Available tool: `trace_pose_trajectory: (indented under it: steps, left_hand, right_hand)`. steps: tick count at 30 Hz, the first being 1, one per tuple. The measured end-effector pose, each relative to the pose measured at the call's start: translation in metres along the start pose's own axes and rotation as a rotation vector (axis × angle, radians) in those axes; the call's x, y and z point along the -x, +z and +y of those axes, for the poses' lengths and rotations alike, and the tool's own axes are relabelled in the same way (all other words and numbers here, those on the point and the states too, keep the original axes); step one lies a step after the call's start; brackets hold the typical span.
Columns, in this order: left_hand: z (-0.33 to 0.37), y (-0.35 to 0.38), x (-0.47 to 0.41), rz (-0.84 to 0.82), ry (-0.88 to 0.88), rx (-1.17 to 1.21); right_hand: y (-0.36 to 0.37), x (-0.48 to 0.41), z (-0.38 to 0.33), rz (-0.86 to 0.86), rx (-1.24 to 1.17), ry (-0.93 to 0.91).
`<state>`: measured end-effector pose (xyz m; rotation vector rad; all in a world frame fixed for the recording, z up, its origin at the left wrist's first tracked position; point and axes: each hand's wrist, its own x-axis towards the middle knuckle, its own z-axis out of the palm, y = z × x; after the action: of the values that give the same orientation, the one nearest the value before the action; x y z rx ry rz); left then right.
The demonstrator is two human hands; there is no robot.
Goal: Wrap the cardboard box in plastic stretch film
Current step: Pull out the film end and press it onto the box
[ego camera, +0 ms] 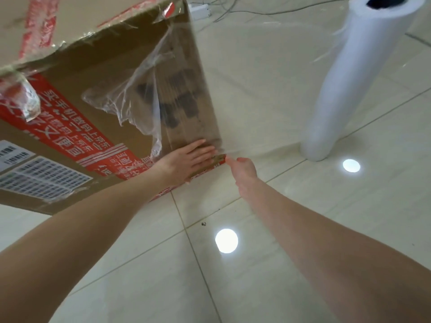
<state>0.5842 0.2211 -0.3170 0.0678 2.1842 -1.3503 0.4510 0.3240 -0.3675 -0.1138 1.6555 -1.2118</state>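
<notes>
Glossy pale floor tiles (256, 287) reflect round lights (226, 241).

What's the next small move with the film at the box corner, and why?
Probably the right hand, which seems to pinch the clear plastic stretch film at the bottom corner of the brown cardboard box, should tug it snug. The left hand presses flat beside it, and the film lies wrinkled on the box and runs to the upright white roll.

Bright, even illumination is supplied from overhead, and two round lamp reflections (226, 241) are blown out on the glossy tiled floor (140, 287). Highlights are picked up by the creased stretch film (140, 89) on the cardboard box (112, 66). The box's end face is smeared by motion blur, and wide-angle stretching is seen toward the frame edges.
</notes>
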Motion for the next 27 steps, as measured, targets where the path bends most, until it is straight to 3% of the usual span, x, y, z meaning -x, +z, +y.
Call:
trace_pose_trajectory:
  steps: [5, 20, 27]
  left_hand:
    - [-0.002, 0.02, 0.0, 0.058, -0.03, -0.039]
    - [0.007, 0.03, -0.004, 0.021, 0.005, -0.103]
    - [0.007, 0.022, -0.002, 0.033, 0.031, -0.006]
  right_hand:
    - [-0.003, -0.001, 0.007, 0.001, 0.006, 0.012]
    - [-0.019, -0.001, 0.02, 0.038, 0.077, -0.003]
    - [-0.029, 0.0, 0.014, 0.066, 0.108, -0.048]
